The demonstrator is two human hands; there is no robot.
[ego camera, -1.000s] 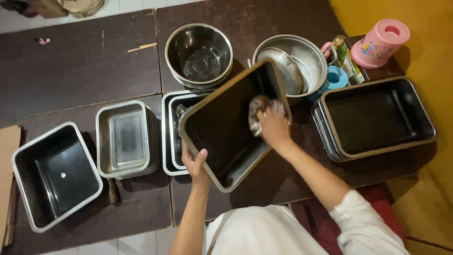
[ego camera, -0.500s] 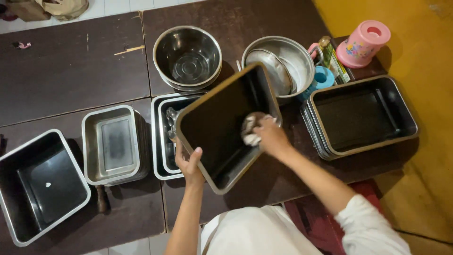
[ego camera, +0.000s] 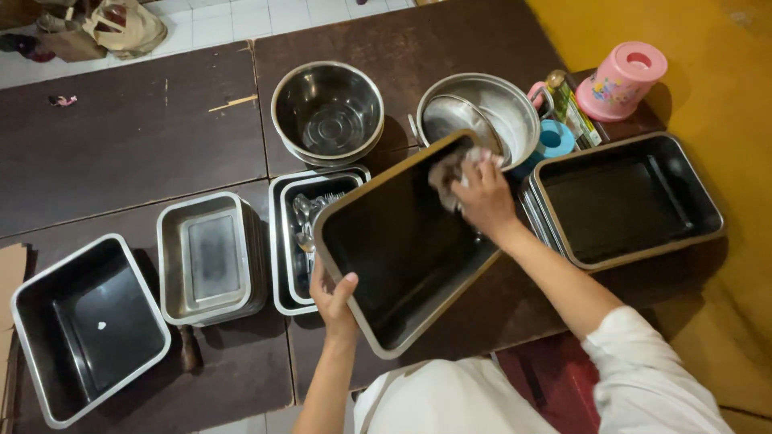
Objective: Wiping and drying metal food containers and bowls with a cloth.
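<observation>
over the dark brown wooden table [ego camera: 145,153], in the head view, the left hand [ego camera: 334,299] clamps the near rim of a large rectangular steel tray with a dark inside [ego camera: 398,249], held tilted above the tabletop. the right hand [ego camera: 485,197] is clenched on a crumpled grey cloth [ego camera: 447,173], pressed against the tray's far inner corner. beside it stand a round steel bowl [ego camera: 327,112], a steel pan of spoons [ego camera: 301,233], another deep steel tray [ego camera: 623,197] and a pink plastic cup [ego camera: 621,80].
</observation>
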